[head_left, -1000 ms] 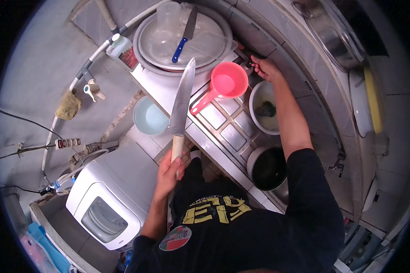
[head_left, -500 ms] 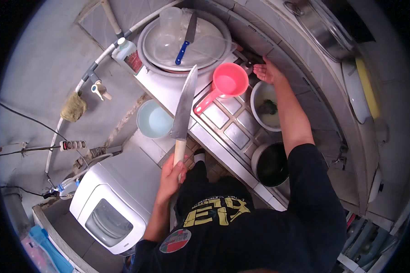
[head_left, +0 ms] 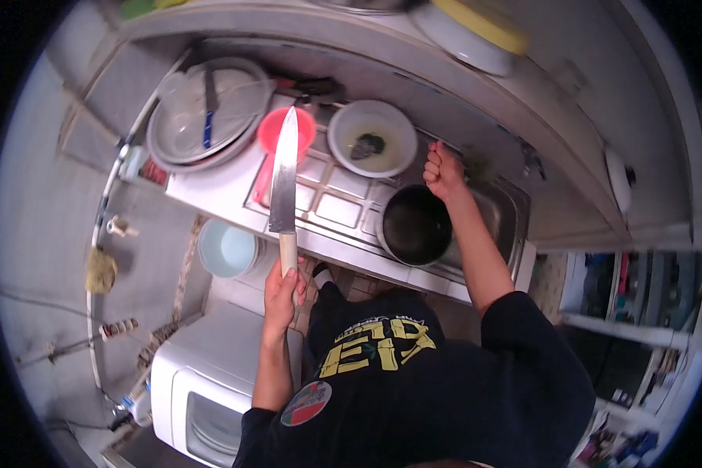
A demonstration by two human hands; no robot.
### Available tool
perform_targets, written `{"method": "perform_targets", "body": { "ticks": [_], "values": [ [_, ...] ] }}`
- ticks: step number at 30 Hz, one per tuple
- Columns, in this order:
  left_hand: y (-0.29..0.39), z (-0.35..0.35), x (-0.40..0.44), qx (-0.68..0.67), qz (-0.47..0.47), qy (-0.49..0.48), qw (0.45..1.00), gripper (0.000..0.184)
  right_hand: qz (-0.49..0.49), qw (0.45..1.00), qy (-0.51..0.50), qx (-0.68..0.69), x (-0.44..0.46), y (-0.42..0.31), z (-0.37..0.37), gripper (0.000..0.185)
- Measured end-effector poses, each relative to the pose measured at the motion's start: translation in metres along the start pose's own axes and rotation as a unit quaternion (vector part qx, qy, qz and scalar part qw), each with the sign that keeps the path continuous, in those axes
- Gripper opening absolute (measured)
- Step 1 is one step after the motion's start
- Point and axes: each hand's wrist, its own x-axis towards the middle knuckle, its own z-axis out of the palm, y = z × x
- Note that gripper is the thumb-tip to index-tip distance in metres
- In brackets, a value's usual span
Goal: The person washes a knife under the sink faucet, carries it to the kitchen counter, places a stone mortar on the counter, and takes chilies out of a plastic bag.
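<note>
My left hand [head_left: 281,292] is wrapped round the pale handle of a large kitchen knife [head_left: 286,171], its blade pointing up and away from me. Behind the blade lies a pink dipper [head_left: 304,129] on the ribbed drainboard. My right hand [head_left: 443,171] is closed, fingers curled, above the rim of a dark pot [head_left: 415,226]; whether anything is inside the fingers I cannot make out. To its left stands a white basin [head_left: 402,140] with cloudy liquid and a dark green clump [head_left: 366,146]. Something greenish [head_left: 477,166] sits just right of the hand.
A steel sink [head_left: 515,207] is at the right end of the counter. At the left, stacked basins [head_left: 160,156] carry a blue-handled knife [head_left: 208,117]. A light blue bucket [head_left: 230,249] and a white washing machine [head_left: 210,355] stand below. A shelf runs above the counter.
My view has turned to the right. My right hand has moved from beyond the white basin toward the pot and sink, its fingers now curled. The left hand still holds the knife upright.
</note>
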Motion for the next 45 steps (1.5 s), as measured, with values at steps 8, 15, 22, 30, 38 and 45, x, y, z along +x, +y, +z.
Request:
{"method": "perform_targets", "body": {
  "ticks": [8,15,22,30,38,45],
  "values": [
    [-0.044,0.107,-0.011,0.048,-0.045,-0.095,0.993,0.026,-0.093,0.968,0.196,0.124,-0.122,-0.036,-0.145,0.025],
    [-0.108,0.216,-0.046,0.058,-0.074,-0.106,0.990,0.025,-0.095,0.976,0.151,0.124,-0.188,-0.053,-0.200,0.042],
    [-0.144,0.283,-0.076,0.068,-0.089,-0.085,0.990,0.025,-0.088,0.978,0.178,-0.060,-0.206,-0.053,-0.232,0.018],
    [-0.155,0.307,-0.064,0.124,-0.114,-0.118,0.979,0.023,-0.072,0.986,0.130,0.082,-0.215,-0.067,-0.250,0.050],
    [-0.165,0.319,-0.038,0.126,-0.123,-0.142,0.974,0.023,-0.117,0.971,0.203,-0.053,-0.229,-0.071,-0.236,0.037],
    [-0.170,0.319,-0.013,0.164,-0.124,-0.176,0.963,0.018,-0.170,0.927,0.280,-0.182,-0.228,-0.080,-0.239,0.031]
  ]
}}
